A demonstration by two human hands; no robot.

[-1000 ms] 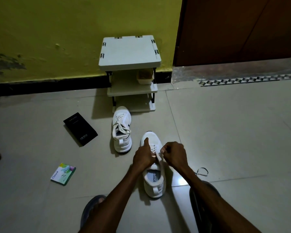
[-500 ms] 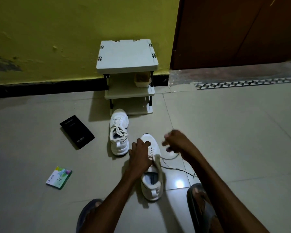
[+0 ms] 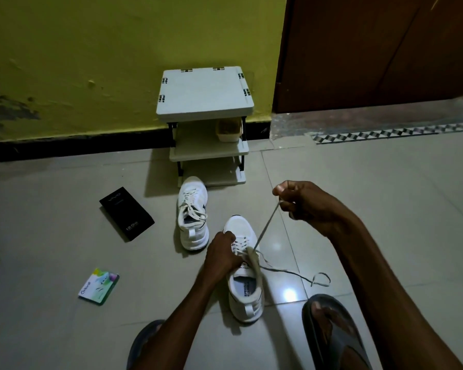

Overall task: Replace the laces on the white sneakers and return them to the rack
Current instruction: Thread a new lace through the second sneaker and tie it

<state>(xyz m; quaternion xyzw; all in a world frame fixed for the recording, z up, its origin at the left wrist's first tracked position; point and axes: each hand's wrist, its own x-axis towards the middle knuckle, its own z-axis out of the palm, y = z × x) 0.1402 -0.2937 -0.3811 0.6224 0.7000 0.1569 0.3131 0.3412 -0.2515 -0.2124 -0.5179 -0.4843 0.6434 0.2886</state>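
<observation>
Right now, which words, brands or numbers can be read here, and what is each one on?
"vivo": far end of the black box.
"120", then a mark too blurred to read: near end of that box.
"SPEED": insole of the near sneaker; the line beside it is blurred.
Cursive word starting with "O": on the card, rest unclear.
Tongue label on that sneaker: too small to read.

the right hand (image 3: pixel 305 206) left the eyelets of the near sneaker (image 3: pixel 245 279), where a second ago it had been pinching close beside the left hand (image 3: pixel 222 252), and rose up and away to the right. the lace (image 3: pixel 265 228) came with it and was drawn out into a taut, slanting line from eyelets to pinch.
</observation>
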